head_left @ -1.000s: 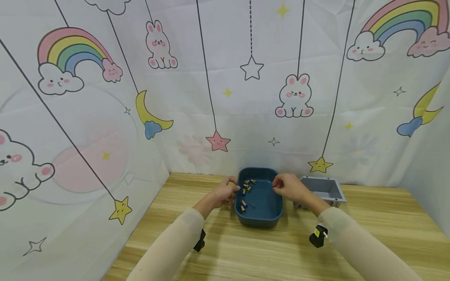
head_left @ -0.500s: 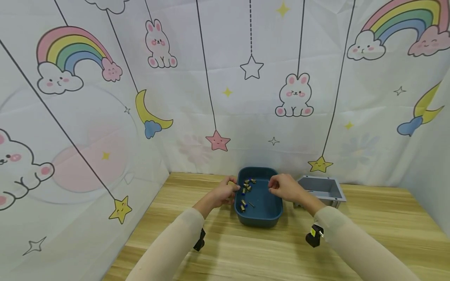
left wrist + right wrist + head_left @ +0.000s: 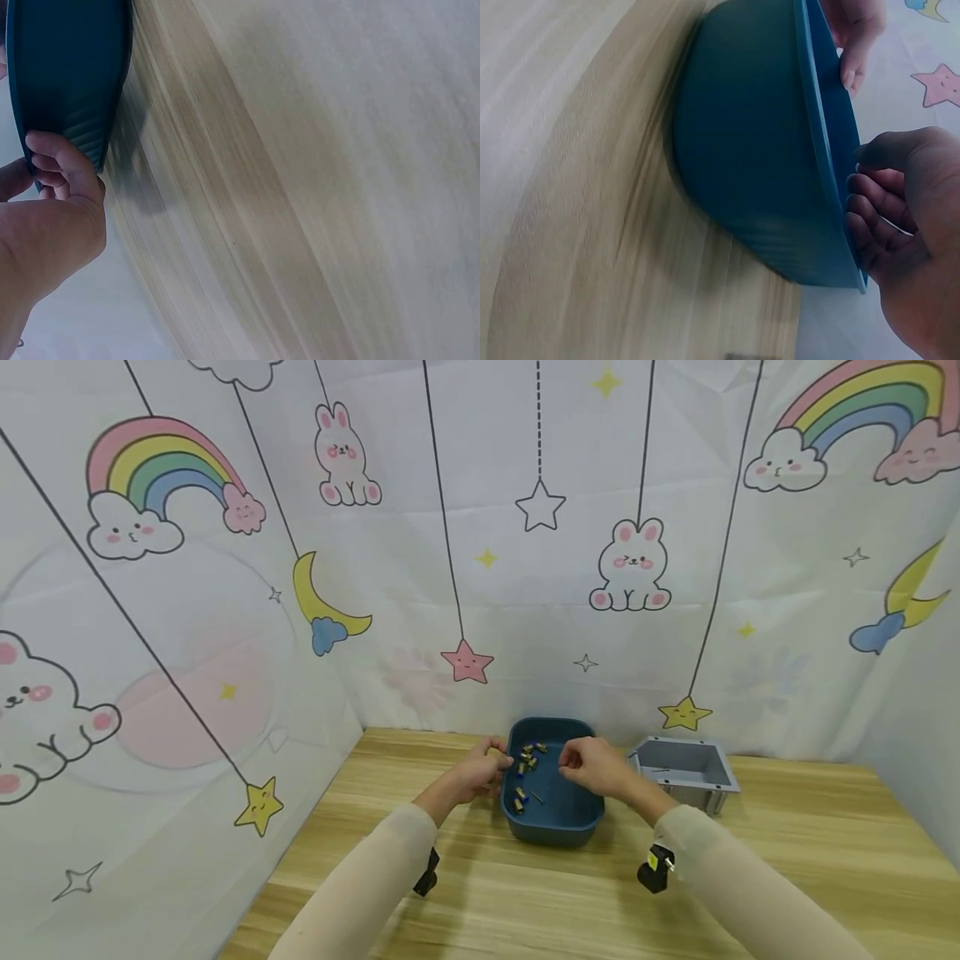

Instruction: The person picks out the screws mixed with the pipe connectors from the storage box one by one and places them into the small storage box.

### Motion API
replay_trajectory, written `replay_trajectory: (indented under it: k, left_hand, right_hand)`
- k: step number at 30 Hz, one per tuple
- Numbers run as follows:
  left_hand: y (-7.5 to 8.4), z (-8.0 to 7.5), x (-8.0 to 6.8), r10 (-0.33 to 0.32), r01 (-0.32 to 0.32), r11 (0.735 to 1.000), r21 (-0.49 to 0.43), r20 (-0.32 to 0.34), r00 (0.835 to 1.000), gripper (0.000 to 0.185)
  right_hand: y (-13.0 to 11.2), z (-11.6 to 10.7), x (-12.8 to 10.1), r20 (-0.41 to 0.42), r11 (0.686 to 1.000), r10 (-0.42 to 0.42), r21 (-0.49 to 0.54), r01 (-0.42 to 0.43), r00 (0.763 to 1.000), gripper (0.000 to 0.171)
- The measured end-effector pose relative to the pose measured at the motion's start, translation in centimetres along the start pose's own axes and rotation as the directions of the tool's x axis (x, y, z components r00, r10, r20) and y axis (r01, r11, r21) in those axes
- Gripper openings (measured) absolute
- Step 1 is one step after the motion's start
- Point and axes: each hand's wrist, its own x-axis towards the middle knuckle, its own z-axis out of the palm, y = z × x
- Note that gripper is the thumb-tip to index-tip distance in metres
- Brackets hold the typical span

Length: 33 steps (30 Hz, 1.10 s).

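Observation:
A dark blue plastic basin [image 3: 558, 835] stands on the table near the back wall. My left hand [image 3: 480, 770] grips its left rim, thumb over the inside and fingers against the outer wall. Along the basin's left side lie several small brass-coloured fittings [image 3: 532, 763] with blue parts, and a thin screw [image 3: 537, 797] lies beside them. My right hand [image 3: 597, 767] hovers over the basin's right half, its fingers loosely bent. In the right wrist view the right thumb and fingers [image 3: 870, 199] are at the basin's rim, with nothing visible between them.
To the right of the basin stands a grey rectangular box [image 3: 716, 785] with a flanged rim and a thin screw-like piece [image 3: 660, 769] inside. A patterned cloth wall [image 3: 525, 610] rises behind the wooden table [image 3: 525, 902].
My right hand has moved left, from the basin's right edge to farther over its inside, uncovering more of the grey box. The left hand keeps its grip on the rim.

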Motion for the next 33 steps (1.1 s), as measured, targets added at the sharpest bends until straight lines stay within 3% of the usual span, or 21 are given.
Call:
replay_trajectory:
  k: [5,17,21,33]
  left_hand:
    - [0.0,0.1,-0.1,0.004,-0.004,1.0,-0.003,-0.007,1.0,0.034]
    - [-0.1,0.2,0.1,-0.001,0.001,1.0,-0.003,-0.008,1.0,0.034]
    - [0.0,0.1,0.0,0.002,-0.002,1.0,0.001,-0.005,1.0,0.035]
    - [0.0,0.1,0.0,-0.001,0.001,1.0,-0.003,-0.006,1.0,0.035]
  right_hand:
    - [-0.5,0.8,0.4,-0.003,0.999,-0.016,0.028,0.016,1.0,0.008]
    - [-1.4,2.2,0.9,0.013,0.98,0.055,0.19,-0.057,0.998,0.005]
    - [-1.6,2.7,1.1,0.017,0.972,0.093,0.214,-0.095,0.995,0.006]
    - [-1.9,3.9,1.8,0.033,0.963,0.105,0.245,-0.11,0.994,0.004]
